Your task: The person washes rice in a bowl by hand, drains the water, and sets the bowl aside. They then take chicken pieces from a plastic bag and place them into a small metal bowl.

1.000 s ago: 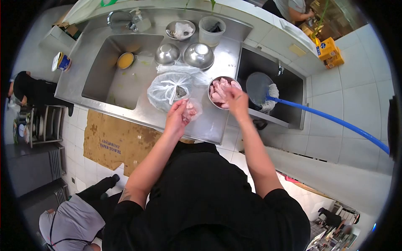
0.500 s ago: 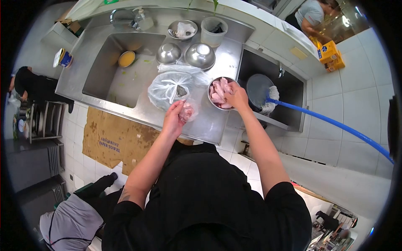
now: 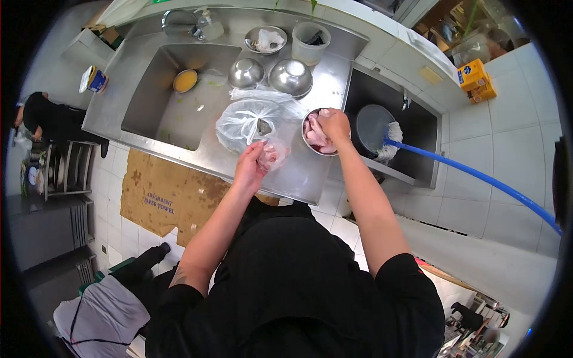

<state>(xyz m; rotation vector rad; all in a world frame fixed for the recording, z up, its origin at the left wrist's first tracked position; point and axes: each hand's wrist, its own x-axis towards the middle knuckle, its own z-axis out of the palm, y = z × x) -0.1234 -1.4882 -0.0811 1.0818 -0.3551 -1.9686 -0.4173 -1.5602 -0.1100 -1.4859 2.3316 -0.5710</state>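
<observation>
In my left hand [image 3: 250,167], closed at the fingertips, is a small clear plastic bag [image 3: 275,154] with pinkish raw meat inside. My right hand [image 3: 335,126] reaches into a metal bowl [image 3: 323,154] of raw chicken pieces [image 3: 316,135]. Its fingers curl over the pieces at the bowl's far right side, and the fingertips are partly hidden. Just behind my left hand rests a larger knotted clear plastic bag [image 3: 236,126] on the steel counter [image 3: 298,179]. Its contents are hard to make out, apart from a dark patch.
Two upturned metal bowls [image 3: 290,77], another bowl [image 3: 265,40] and a plastic tub [image 3: 311,45] stand behind. The left sink [image 3: 156,98] holds a bowl of yellow liquid [image 3: 185,80]. At right, a basin [image 3: 403,164] contains a grey bucket [image 3: 373,125] and a blue-handled mop [image 3: 477,173].
The view has shifted slightly. My right hand has moved toward the far side of the bowl, over the chicken. A person behind the upper-right opening is no longer visible.
</observation>
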